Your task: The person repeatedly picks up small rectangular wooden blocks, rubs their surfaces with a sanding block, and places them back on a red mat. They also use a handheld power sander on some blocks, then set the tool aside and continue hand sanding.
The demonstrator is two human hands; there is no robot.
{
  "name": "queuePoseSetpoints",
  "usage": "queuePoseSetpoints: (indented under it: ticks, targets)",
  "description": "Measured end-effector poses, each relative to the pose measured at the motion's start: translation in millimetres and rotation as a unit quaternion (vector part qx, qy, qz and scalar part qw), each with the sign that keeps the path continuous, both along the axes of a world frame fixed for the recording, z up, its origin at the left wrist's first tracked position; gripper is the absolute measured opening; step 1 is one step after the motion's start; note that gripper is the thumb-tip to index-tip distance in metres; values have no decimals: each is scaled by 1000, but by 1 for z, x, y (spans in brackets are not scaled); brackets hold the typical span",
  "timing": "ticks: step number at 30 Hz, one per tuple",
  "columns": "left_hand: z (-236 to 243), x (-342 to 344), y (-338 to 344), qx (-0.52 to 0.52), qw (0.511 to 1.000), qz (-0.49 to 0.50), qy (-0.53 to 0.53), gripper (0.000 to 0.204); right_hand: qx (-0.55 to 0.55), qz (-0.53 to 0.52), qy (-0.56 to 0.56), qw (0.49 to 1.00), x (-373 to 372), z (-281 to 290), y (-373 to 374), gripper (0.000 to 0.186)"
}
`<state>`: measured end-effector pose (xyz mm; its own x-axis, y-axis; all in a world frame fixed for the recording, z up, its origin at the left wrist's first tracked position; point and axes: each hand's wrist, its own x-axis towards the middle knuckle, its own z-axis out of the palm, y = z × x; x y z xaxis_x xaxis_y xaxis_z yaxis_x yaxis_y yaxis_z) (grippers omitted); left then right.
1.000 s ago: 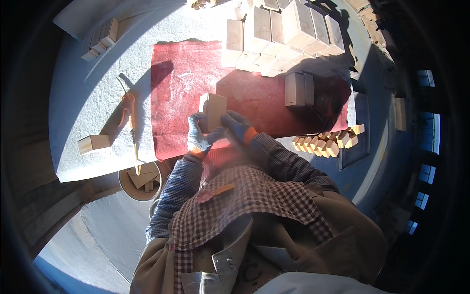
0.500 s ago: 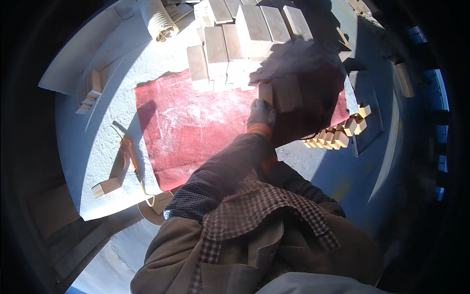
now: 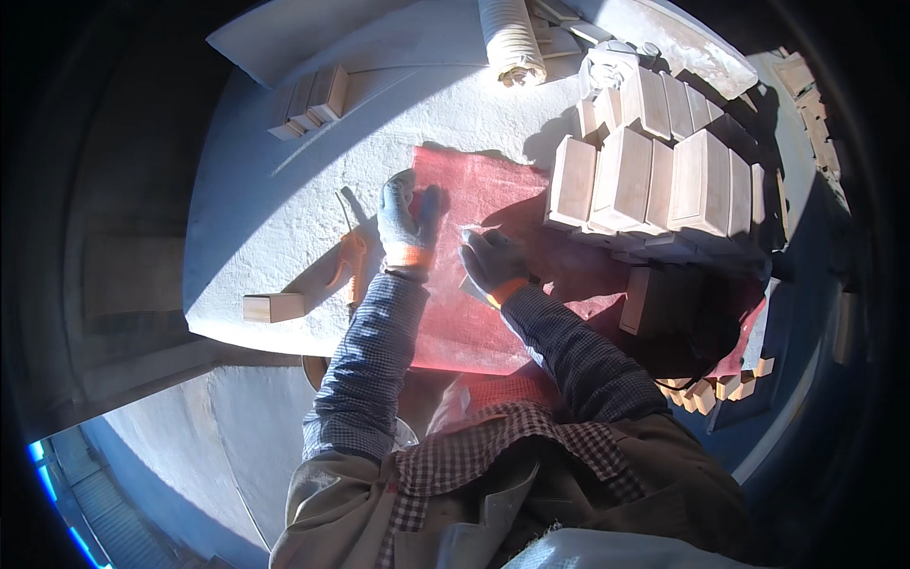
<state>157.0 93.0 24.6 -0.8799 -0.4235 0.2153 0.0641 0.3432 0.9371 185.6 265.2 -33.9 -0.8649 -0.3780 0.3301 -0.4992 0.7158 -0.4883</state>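
Note:
Both my hands wear grey-blue gloves with orange cuffs and are over the red cloth [image 3: 464, 341]. My left hand [image 3: 408, 223] is at the cloth's left edge, its thumb apart from the fingers, with nothing seen in it. To its right, my right hand [image 3: 495, 262] is closed, and a thin pale edge shows beside its fingers; what it holds is mostly hidden. Several pale wooden blocks [image 3: 621, 180] stand stacked on the right side of the cloth. In the shade before that stack is another wooden block [image 3: 641, 300].
An orange-handled air blow gun [image 3: 353, 261] lies left of the cloth, near a single block [image 3: 273, 307]. More blocks [image 3: 327, 92] stand at the far left. A ribbed white hose [image 3: 512, 43] lies at the back. Small wood pieces [image 3: 725, 387] are at the lower right.
My view has swung left. My left hand has left a wooden block by the stack and moved left across the cloth. The right hand, hidden before behind my left arm, now shows.

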Motion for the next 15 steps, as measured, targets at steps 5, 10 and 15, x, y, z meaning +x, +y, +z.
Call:
queuePoseSetpoints:
  ticks: [5, 10, 15]
  targets:
    - [-26, -113, -160, -267, 937, 176, -137, 94, 73, 5, -103, 992, -12, 4, -10, 35]
    - [-27, -215, -227, -413, 851, 217, -243, 119, 69, 17, -123, 990, -10, 16, -6, 36]
    - [-19, -259, -225, -423, 821, 206, -323, 122, 58, 49, -132, 988, -15, 23, -5, 36]
